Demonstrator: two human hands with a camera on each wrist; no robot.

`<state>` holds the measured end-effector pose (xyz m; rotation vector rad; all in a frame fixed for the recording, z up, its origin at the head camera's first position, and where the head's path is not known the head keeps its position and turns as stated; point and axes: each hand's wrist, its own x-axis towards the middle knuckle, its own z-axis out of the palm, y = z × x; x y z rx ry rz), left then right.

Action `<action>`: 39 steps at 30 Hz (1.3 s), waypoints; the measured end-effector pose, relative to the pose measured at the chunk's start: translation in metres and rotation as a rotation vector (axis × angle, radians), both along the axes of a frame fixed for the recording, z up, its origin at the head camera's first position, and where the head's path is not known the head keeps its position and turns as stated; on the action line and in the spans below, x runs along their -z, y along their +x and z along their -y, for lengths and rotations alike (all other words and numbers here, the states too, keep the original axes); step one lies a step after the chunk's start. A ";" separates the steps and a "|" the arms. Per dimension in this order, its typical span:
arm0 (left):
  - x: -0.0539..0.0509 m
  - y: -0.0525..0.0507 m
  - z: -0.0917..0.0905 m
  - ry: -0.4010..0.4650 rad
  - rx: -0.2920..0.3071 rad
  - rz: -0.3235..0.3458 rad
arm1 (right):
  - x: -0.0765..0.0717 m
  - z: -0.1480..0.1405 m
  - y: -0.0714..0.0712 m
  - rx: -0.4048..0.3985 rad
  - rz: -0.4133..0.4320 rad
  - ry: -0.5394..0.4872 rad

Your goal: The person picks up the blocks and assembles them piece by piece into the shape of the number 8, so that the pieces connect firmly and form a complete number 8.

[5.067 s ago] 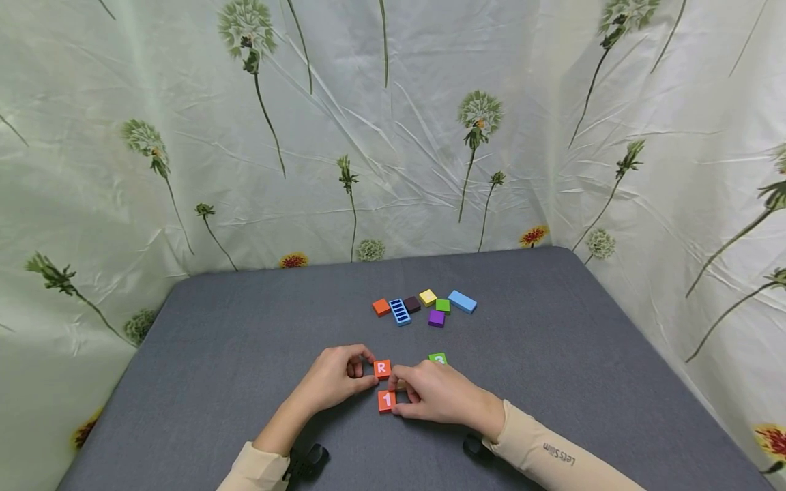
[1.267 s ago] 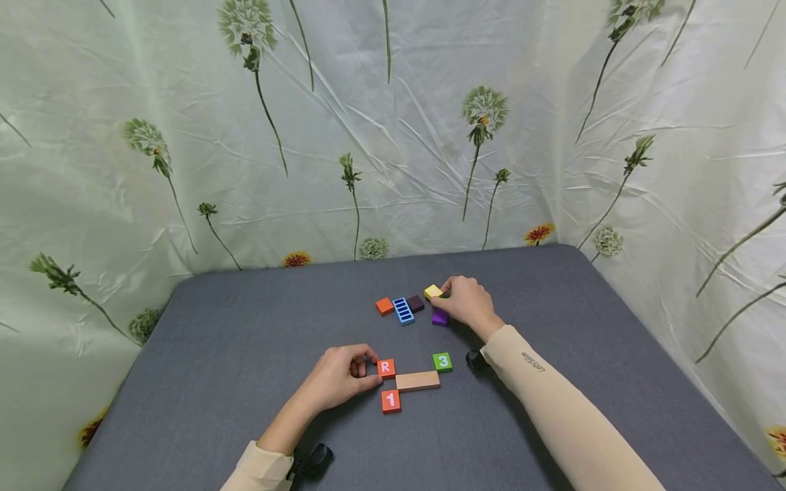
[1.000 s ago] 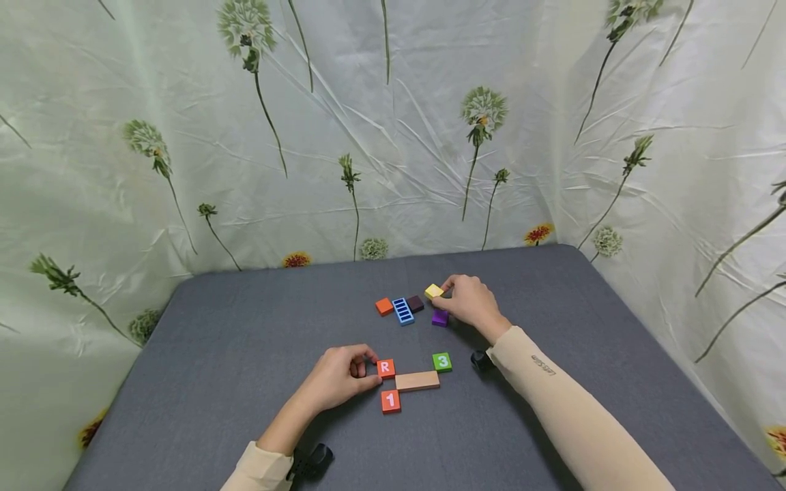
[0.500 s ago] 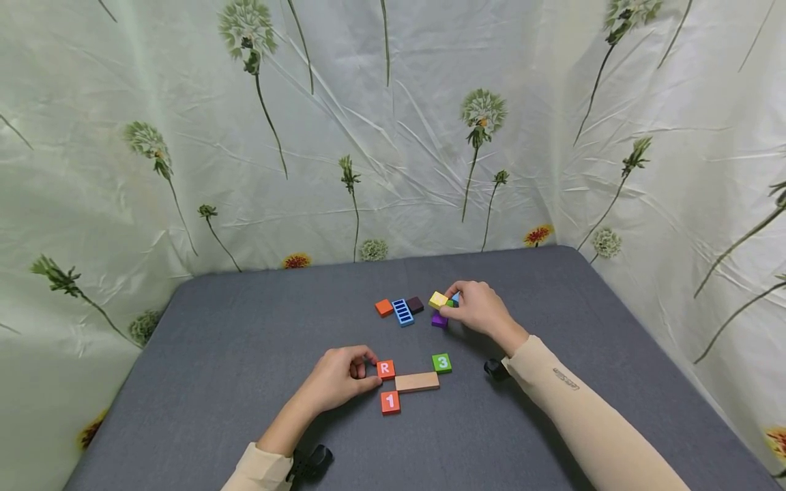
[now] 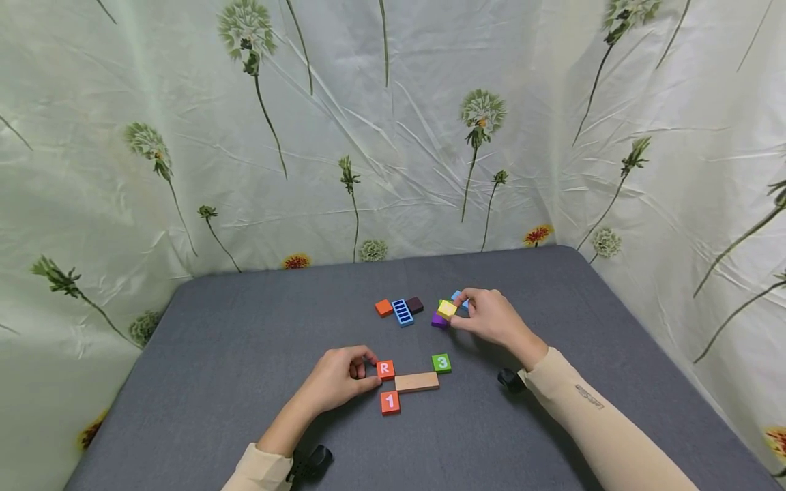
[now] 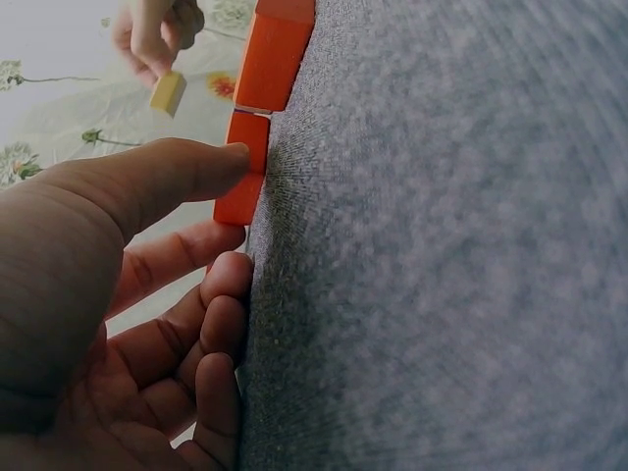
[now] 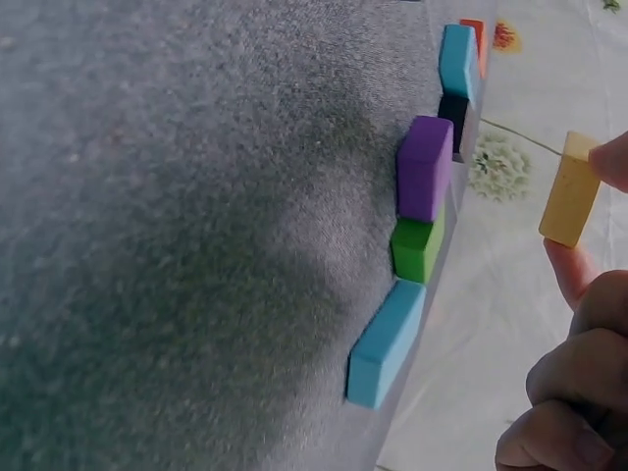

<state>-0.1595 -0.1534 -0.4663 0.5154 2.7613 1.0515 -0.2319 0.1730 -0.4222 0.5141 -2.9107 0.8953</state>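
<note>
We see the right hand (image 5: pixel 491 317) pinching a yellow block (image 5: pixel 447 309) above the table, while the left hand (image 5: pixel 344 372) grips the sides of a red "R" tile (image 5: pixel 385 369) lying on it. Near that tile lie a red "1" tile (image 5: pixel 389 402), a plain wooden plank (image 5: pixel 417 382) and a green "3" tile (image 5: pixel 441 363). Below and around the raised block we find purple, green and blue blocks; left of them, a dark, a barred blue and an orange one. The table (image 5: pixel 245 327) is dark grey, woven-looking, with rounded far corners. Beyond it we face a creased, pale curtain (image 5: pixel 405 150) printed with dandelions, spanning the back and both sides.
</note>
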 end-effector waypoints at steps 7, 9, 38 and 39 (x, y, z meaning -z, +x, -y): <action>0.000 0.000 0.000 -0.011 -0.010 0.014 | 0.000 -0.017 0.013 -0.017 0.026 -0.012; 0.000 0.000 0.000 -0.013 -0.014 0.020 | 0.002 -0.022 0.016 -0.036 0.032 -0.009; 0.000 0.001 -0.001 -0.021 -0.015 0.013 | 0.019 -0.049 0.058 -0.321 0.237 -0.026; 0.000 0.002 -0.001 -0.020 -0.014 0.010 | 0.020 -0.049 0.058 -0.336 0.244 -0.033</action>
